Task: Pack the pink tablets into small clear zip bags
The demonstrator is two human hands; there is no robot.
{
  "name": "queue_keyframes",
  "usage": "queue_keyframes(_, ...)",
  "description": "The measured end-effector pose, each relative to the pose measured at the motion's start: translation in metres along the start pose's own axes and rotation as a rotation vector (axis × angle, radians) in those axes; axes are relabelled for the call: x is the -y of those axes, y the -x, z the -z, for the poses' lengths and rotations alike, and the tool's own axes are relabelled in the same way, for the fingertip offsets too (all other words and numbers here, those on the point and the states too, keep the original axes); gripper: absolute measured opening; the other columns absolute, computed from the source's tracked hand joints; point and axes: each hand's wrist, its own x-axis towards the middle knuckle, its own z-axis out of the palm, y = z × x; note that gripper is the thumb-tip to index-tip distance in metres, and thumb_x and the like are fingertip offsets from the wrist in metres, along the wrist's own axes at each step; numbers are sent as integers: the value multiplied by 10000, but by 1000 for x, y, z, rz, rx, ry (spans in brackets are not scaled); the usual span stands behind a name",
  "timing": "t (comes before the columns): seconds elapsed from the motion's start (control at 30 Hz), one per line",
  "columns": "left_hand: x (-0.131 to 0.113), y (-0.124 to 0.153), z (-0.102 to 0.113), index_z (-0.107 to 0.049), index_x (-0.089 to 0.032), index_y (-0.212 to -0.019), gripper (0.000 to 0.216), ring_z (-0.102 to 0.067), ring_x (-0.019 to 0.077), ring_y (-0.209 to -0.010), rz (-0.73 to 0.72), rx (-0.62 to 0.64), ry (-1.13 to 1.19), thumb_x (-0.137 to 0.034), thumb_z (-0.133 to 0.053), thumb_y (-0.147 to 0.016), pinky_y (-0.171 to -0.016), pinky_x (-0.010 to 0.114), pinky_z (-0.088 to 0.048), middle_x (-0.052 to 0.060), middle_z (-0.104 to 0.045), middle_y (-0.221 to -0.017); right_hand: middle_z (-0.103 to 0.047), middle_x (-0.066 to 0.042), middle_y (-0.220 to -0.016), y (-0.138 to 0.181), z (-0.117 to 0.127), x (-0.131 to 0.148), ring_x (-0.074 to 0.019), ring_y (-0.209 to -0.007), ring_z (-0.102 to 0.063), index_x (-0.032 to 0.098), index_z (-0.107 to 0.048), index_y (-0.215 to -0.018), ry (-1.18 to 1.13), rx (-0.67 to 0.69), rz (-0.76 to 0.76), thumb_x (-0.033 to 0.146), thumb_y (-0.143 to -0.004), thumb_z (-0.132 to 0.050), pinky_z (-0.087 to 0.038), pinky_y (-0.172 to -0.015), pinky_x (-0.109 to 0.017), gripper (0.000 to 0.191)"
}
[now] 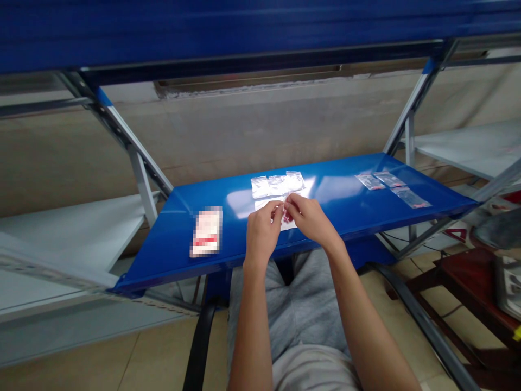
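Note:
My left hand (262, 231) and my right hand (311, 217) meet at the fingertips above a white sheet (288, 225). The fingers of both are pinched together, and what sits between them is too small to make out. Several small dark-red pieces (288, 216) show just under the fingertips, close to my right hand. Beyond the hands lies a row of small clear plastic bags (277, 185), shiny with glare.
On the right of the blue table (334, 214) lie three clear bags (411, 197) with something reddish in them. A blurred-out white and red packet (207, 232) is at the left. Slanted metal posts (134, 146) frame the table, and a blue shelf (260, 32) hangs overhead.

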Motion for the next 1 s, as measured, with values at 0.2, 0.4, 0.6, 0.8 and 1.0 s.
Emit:
queue_keyframes(0.2,-3,0,-3,-729,-223,-966,153,-737,197,-769,14,-103,-56,-275,-586,-983,-734,274,-511,46,-787,-850,-642,-7,-673,1,4,4,-157,-628,-558,219,-535,-745,62,-29,44,235,-989,-467,-314,-624,-268,254)
queue_keyframes(0.4,1,-1,-1,-683,-221,-1006,106,-696,180,-729,96,-244,-85,-218,-599,-941,-739,273,-503,13,-739,-791,-612,3,-623,2,4,10,-141,-597,-512,218,-497,-666,84,-71,28,187,-896,-513,-305,-608,-269,233)
queue_keyframes(0.6,1,0,2,-699,-215,-901,234,-682,173,-935,-65,-182,-11,-112,-493,-946,-800,254,-532,53,-702,-1013,-617,1,-621,2,2,10,-142,-597,-525,224,-472,-665,62,-114,26,218,-917,-503,-321,-610,-266,254)
queue_keyframes(0.8,2,-1,0,-761,-208,-1098,273,-734,200,-987,-45,-65,106,-163,-515,-988,-860,302,-583,83,-783,-1115,-637,0,-657,3,5,11,-145,-627,-561,217,-524,-705,-21,-47,30,297,-954,-513,-369,-632,-261,262)
queue_keyframes(1.0,9,-2,-9,-785,-181,-1090,225,-761,196,-865,134,-171,248,-306,-674,-939,-766,279,-607,87,-810,-1018,-717,-47,-814,0,1,-6,-173,-713,-635,204,-619,-843,-202,-209,-158,425,-956,-516,-457,-659,-274,269)
